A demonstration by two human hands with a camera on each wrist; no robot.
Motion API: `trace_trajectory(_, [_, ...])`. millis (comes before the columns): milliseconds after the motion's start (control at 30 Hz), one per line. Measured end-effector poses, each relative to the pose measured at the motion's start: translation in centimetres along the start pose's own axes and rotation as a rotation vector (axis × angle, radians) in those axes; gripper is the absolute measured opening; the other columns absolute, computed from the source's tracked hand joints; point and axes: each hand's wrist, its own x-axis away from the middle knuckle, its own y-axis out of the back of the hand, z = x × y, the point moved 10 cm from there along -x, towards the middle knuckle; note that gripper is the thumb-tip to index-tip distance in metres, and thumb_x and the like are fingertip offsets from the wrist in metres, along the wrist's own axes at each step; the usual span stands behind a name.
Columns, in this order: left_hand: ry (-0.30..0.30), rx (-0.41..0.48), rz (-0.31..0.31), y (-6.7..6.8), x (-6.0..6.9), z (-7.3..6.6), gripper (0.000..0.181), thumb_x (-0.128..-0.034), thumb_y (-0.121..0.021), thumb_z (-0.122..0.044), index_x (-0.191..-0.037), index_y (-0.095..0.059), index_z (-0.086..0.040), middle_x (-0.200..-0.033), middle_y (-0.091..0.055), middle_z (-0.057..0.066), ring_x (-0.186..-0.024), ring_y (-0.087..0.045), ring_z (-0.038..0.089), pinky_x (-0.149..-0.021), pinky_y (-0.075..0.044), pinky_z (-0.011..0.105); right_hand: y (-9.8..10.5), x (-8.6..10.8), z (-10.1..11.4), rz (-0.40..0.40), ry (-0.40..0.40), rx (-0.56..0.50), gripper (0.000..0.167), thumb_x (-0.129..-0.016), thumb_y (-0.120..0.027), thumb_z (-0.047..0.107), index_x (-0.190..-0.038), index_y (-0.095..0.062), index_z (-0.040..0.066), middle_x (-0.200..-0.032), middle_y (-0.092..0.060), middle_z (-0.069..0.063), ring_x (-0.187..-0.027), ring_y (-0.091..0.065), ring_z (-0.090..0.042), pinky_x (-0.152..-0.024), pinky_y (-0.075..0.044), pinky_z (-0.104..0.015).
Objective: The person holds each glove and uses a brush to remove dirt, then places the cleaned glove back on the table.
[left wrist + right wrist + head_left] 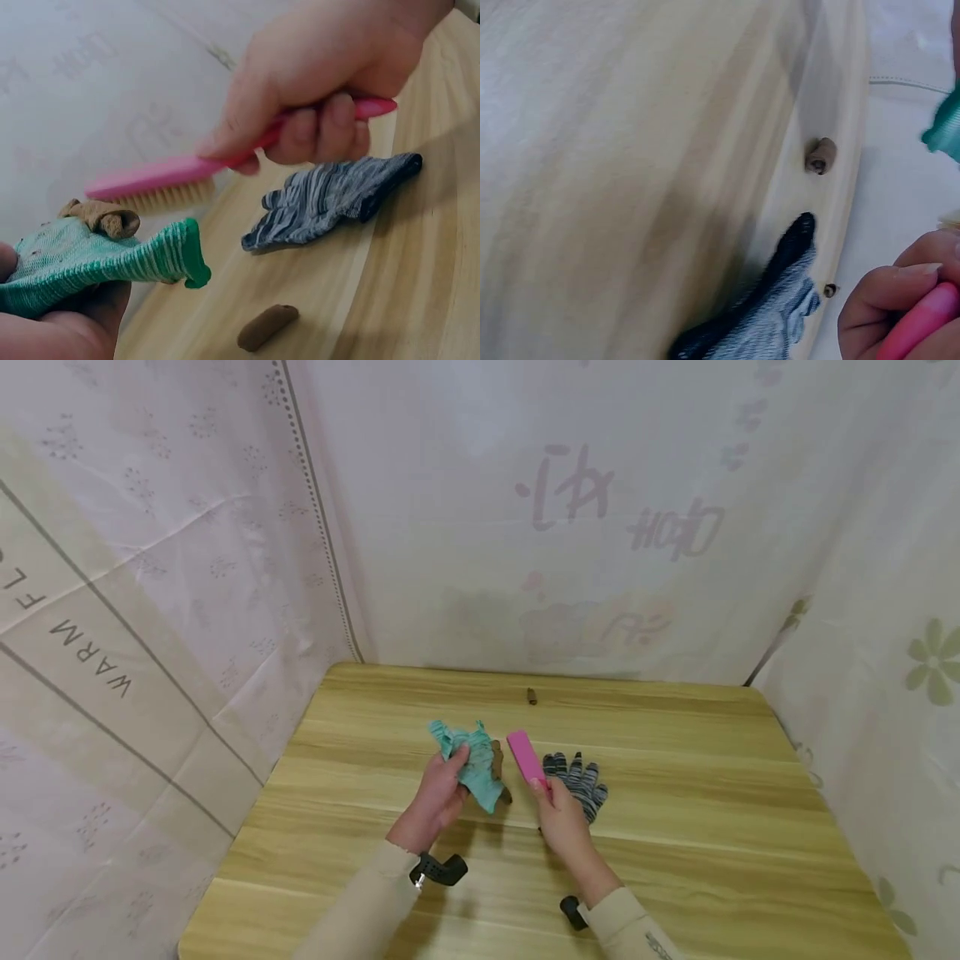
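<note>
My left hand (441,787) grips a green knitted glove (97,259), thumb on top and fingers beneath. A brown, clay-like lump (101,217) lies against the glove's upper side. In my right hand (561,814) is a pink brush (157,178), its handle inside my curled fingers. The brush's pale bristles (169,196) face down, just above the brown lump; the left wrist view does not show clearly whether they touch. In the right wrist view only the brush's pink handle (922,319) and a few bristles show beside my fingers.
A grey-and-black striped glove (581,783) lies on the wooden table (675,877), close to my right hand. One brown roll (532,696) lies near the back edge, another brown piece (268,327) nearer the gloves. Printed cloth (480,527) hangs around the table.
</note>
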Motion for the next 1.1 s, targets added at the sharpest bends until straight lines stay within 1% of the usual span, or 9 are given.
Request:
trace_trajectory(200, [0.01, 0.012, -0.033, 0.4, -0.2, 0.6, 0.024, -0.1086, -0.048, -0.025, -0.12, -0.052, -0.004, -0.104, -0.066, -0.002, -0.098, -0.066, 0.011, -0.086, -0.057, 0.026, 0.7, 0.1, 1.5, -0.015, 0.046, -0.086, 0.046, -0.105, -0.043, 0.053, -0.108, -0.058, 0.01, -0.071, -0.042, -0.002, -0.061, -0.037, -0.017, -0.054, -0.033, -0.029])
trace_trajectory(367, [0.007, 0.005, -0.053, 0.3, -0.2, 0.8, 0.019, -0.1064, -0.054, -0.022, -0.114, -0.055, -0.005, -0.1, -0.066, -0.002, -0.094, -0.067, 0.011, -0.084, -0.058, 0.027, 0.6, 0.7, 3.4, -0.007, 0.061, -0.108, 0.046, -0.105, -0.044, 0.053, -0.112, -0.059, 0.01, -0.071, -0.044, -0.001, -0.061, -0.038, -0.016, -0.054, -0.034, -0.028])
trace_trajectory(467, [-0.001, 0.001, -0.052, 0.1, -0.3, 0.8, 0.015, -0.1061, -0.054, -0.021, -0.112, -0.056, -0.006, -0.099, -0.067, -0.002, -0.093, -0.067, 0.012, -0.083, -0.058, 0.028, 0.2, 1.2, 4.5, 0.006, 0.067, -0.105, 0.045, -0.105, -0.044, 0.052, -0.114, -0.06, 0.011, -0.069, -0.043, 0.0, -0.058, -0.038, -0.015, -0.052, -0.033, -0.027])
trace_trajectory(533, [-0.007, -0.001, -0.034, -0.2, -0.3, 0.8, 0.017, -0.1068, -0.053, -0.021, -0.114, -0.055, -0.005, -0.1, -0.067, -0.002, -0.095, -0.068, 0.011, -0.085, -0.058, 0.029, -0.2, 1.6, 5.1, 0.016, 0.083, -0.104, 0.044, -0.106, -0.044, 0.051, -0.113, -0.06, 0.011, -0.067, -0.043, 0.0, -0.057, -0.037, -0.014, -0.05, -0.033, -0.027])
trace_trajectory(700, [-0.009, 0.007, 0.019, -0.8, -0.2, 0.8, 0.03, -0.1099, -0.044, -0.022, -0.133, -0.047, -0.003, -0.119, -0.065, 0.0, -0.112, -0.065, 0.012, -0.096, -0.056, 0.032, -0.8, 2.1, 5.9, 0.008, 0.119, -0.057, 0.043, -0.106, -0.045, 0.05, -0.111, -0.06, 0.01, -0.067, -0.047, 0.001, -0.057, -0.041, -0.014, -0.05, -0.034, -0.028])
trace_trajectory(800, [-0.007, 0.011, 0.041, -1.2, 0.0, 0.7, 0.04, -0.1108, -0.041, -0.025, -0.144, -0.038, -0.003, -0.138, -0.058, 0.009, -0.128, -0.058, 0.02, -0.106, -0.05, 0.037, -0.8, 2.1, 5.7, -0.023, 0.133, -0.01, 0.038, -0.106, -0.047, 0.046, -0.107, -0.06, 0.011, -0.066, -0.049, 0.001, -0.056, -0.042, -0.013, -0.051, -0.034, -0.028])
trace_trajectory(900, [0.001, 0.023, 0.042, -1.2, 0.1, 0.7, 0.044, -0.1113, -0.038, -0.025, -0.149, -0.034, -0.003, -0.152, -0.047, 0.016, -0.141, -0.047, 0.027, -0.113, -0.043, 0.041, -0.8, 2.0, 5.3, -0.035, 0.143, 0.024, 0.038, -0.106, -0.047, 0.046, -0.107, -0.059, 0.011, -0.066, -0.05, 0.002, -0.055, -0.042, -0.013, -0.05, -0.034, -0.029])
trace_trajectory(1000, [0.011, 0.027, 0.051, -1.1, 0.2, 0.8, 0.046, -0.1121, -0.035, -0.025, -0.152, -0.03, -0.002, -0.157, -0.04, 0.019, -0.146, -0.04, 0.03, -0.116, -0.04, 0.041, -1.0, 1.8, 4.8, -0.023, 0.14, 0.034, 0.039, -0.106, -0.045, 0.049, -0.107, -0.058, 0.011, -0.064, -0.045, 0.002, -0.054, -0.04, -0.013, -0.049, -0.032, -0.029])
trace_trajectory(1100, [0.026, 0.037, 0.051, -0.9, 0.3, 1.0, 0.045, -0.1125, -0.032, -0.024, -0.152, -0.03, -0.004, -0.157, -0.04, 0.018, -0.145, -0.04, 0.029, -0.116, -0.04, 0.039, -1.1, 1.6, 4.4, -0.014, 0.136, 0.034, 0.039, -0.106, -0.045, 0.049, -0.107, -0.058, 0.012, -0.064, -0.042, 0.002, -0.054, -0.038, -0.013, -0.049, -0.032, -0.029])
